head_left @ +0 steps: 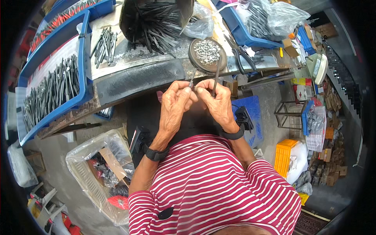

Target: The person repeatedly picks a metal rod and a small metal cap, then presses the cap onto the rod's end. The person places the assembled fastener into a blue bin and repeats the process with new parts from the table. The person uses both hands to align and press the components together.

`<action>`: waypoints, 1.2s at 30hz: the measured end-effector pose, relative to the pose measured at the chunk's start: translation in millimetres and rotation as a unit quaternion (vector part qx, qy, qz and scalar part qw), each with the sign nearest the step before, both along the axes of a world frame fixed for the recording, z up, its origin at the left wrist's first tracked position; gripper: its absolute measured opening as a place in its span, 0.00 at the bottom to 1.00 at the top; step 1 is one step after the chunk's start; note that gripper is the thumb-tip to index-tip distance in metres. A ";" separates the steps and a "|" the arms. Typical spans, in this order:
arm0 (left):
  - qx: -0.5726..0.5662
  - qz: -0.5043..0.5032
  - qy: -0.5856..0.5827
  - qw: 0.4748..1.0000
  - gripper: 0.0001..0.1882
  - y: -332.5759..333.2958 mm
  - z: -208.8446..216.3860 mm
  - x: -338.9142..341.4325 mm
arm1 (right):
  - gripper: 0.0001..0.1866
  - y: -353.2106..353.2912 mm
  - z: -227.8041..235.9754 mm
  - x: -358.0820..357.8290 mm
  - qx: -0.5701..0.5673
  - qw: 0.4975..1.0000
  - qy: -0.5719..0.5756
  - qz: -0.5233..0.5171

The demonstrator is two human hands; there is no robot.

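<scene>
My left hand (174, 102) is closed in a pinch around a thin grey metal strip (192, 77), whose tip points up and away from me. Close beside it, my right hand (216, 102) is closed around a slim dark rod (216, 74) that stands up past the fingers. The fingertips of both hands nearly meet over my lap, in front of the bench edge; whatever small part lies between them is hidden. Just beyond, a round dark dish (192, 55) holds a heap of small shiny metal parts (207, 51).
Dark metal strips spill from a tipped container (124, 24). More lie on the bench (104, 47) and in a blue bin (84, 70) at left. Black-handled pliers (238, 58) rest right of the dish, near another blue bin (235, 29). A plastic-lined crate (80, 164) stands on the floor.
</scene>
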State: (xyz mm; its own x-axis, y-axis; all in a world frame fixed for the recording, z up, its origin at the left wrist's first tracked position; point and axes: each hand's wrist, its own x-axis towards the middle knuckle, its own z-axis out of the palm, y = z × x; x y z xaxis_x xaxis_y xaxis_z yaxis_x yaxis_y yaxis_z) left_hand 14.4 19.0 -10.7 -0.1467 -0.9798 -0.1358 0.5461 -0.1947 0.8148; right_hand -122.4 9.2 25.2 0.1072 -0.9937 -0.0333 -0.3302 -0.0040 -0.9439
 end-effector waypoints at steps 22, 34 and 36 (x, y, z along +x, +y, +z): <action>-0.050 0.032 -0.112 0.992 0.06 3.2 -0.8 0.0 | 0.05 -2.5 0.9 6.1 -0.020 1.000 0.001 -0.003; -0.142 0.086 -0.255 0.952 0.04 4.0 -3.9 -1.9 | 0.07 0.1 -1.1 5.6 0.021 0.997 -0.073 -0.010; -0.175 0.113 -0.307 0.929 0.04 3.6 -3.2 -3.4 | 0.07 -0.3 -1.9 5.4 0.057 0.989 -0.132 -0.018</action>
